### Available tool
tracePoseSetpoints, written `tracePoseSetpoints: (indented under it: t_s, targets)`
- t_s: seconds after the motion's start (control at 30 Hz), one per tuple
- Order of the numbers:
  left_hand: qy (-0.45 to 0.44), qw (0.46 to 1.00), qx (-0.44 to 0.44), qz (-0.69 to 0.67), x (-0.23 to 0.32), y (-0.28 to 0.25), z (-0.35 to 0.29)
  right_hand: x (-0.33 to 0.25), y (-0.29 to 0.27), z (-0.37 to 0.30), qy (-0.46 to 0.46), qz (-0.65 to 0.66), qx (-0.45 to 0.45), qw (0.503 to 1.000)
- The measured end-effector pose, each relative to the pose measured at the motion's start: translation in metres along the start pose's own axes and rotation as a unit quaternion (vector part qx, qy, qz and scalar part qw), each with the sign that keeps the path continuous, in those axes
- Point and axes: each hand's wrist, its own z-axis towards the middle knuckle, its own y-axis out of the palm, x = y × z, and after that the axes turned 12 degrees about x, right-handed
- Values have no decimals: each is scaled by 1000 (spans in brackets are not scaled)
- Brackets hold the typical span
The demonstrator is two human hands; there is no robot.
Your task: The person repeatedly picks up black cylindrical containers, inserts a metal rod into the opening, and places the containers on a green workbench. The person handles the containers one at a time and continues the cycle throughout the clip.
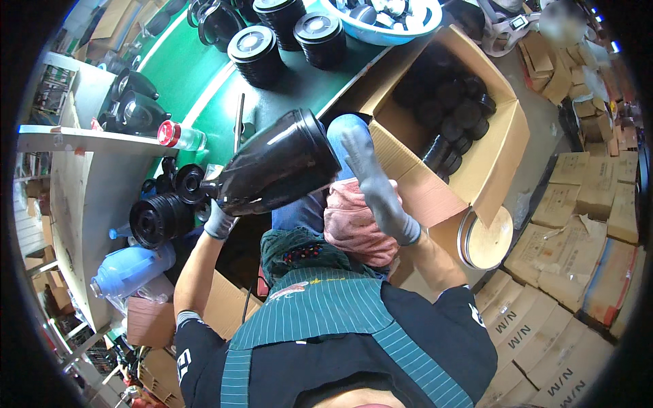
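My left hand [219,222], in a grey glove, grips the narrow end of a large glossy black tapered container [275,166]. The container lies tilted in the air over my lap, its wide end toward the upper right. My right hand [367,173], also gloved in grey, is stretched out flat beside that wide end, above my knee. Nothing shows in its fingers; whether it touches the rim I cannot tell. Under the right wrist, a pink cloth [360,221] lies across my thigh.
On the green table [187,54] stand stacks of black lids [255,51], a blue basin [388,30] of parts and a red-capped clear bottle [180,136]. An open cardboard box [500,149] of black round pieces stands at my right. Several flat cartons [564,251] lie beyond.
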Motion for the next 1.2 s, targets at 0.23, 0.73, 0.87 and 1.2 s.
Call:
tracePoseSetpoints:
  t_s: [0.23, 0.73, 0.87, 1.2]
  targets:
    - [132, 929, 283, 201, 116, -13, 51, -6, 7, 34, 219, 198, 33, 955]
    - [-318, 851, 4, -418, 9, 2, -17, -22, 35, 26, -371, -185, -42, 909]
    - [-107, 965, 150, -186, 18, 11, -7, -18, 35, 25, -116, 17, 29, 993]
    - [-79, 975, 201, 60, 83, -37, 34, -8, 2, 2, 1, -160, -74, 984]
